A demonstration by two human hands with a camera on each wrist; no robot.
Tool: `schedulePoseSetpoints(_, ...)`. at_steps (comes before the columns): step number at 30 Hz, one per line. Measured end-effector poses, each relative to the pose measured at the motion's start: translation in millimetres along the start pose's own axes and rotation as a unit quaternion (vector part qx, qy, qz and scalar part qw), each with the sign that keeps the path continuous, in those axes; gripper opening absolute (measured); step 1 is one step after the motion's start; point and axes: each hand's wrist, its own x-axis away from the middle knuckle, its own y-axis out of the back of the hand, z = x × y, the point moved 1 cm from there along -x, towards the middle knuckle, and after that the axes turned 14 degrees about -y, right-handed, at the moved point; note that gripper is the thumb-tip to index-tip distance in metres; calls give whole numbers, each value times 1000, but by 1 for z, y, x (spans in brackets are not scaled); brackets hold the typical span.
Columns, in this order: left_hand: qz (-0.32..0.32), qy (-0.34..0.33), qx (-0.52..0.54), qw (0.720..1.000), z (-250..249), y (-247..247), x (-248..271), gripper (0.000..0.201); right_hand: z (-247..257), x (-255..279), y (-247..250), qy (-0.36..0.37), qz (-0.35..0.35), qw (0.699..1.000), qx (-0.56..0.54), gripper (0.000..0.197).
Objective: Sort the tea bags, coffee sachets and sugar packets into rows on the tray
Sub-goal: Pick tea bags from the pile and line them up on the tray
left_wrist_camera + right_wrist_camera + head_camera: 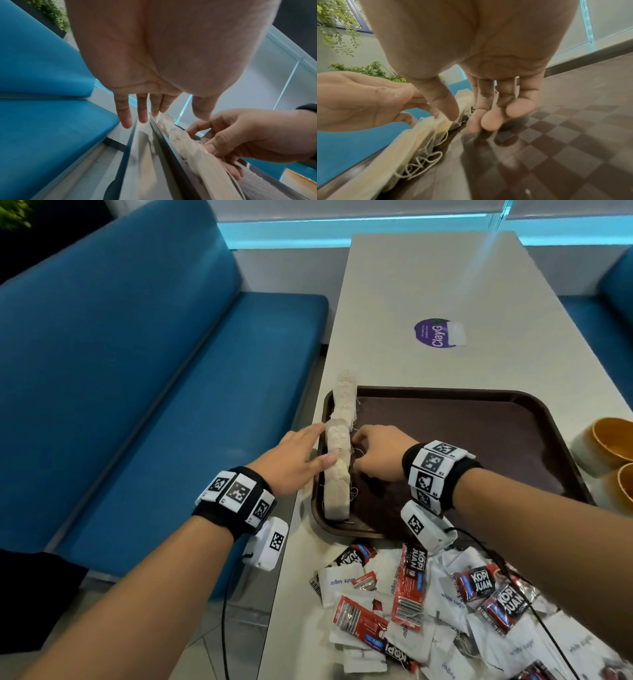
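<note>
A row of beige tea bags (339, 463) stands on edge along the left rim of the brown tray (479, 433). My left hand (313, 445) lies flat with straight fingers against the row's outer side, over the tray rim. From the inner side, my right hand (358, 451) sets its thumb on top of the row and curls its fingers against it, pinching a tea bag (464, 105). Red coffee sachets (409, 583) and white sugar packets (339, 582) lie mixed in a pile on the table in front of the tray.
Two bowls with orange insides (609, 440) stand at the tray's right edge. A purple sticker (435, 332) is on the table beyond the tray. A blue bench (154, 371) runs along the table's left edge. Wrist-camera cables trail over the packet pile.
</note>
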Motion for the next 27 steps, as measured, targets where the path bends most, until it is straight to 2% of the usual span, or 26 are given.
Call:
schedulePoseSetpoints(8, 25, -1, -4, 1000, -4, 1, -11, 71, 2, -5, -3, 8, 0, 1000, -11, 48)
schedulePoseSetpoints(13, 7, -4, 11, 1000, -2, 2, -7, 67, -2, -12, 0, -5, -7, 999, -40, 72)
schedulePoseSetpoints(15, 7, -6, 16, 1000, -3, 3, -7, 66, -1, -14, 0, -5, -3, 999, -47, 75)
schedulePoseSetpoints(22, 28, -7, 9, 1000, 1, 1, -12, 74, 5, -16, -3, 23, 13, 999, -41, 57)
schedulePoseSetpoints(27, 25, -2, 11, 1000, 8, -2, -15, 76, -1, -25, 3, 0, -1, 999, -43, 76)
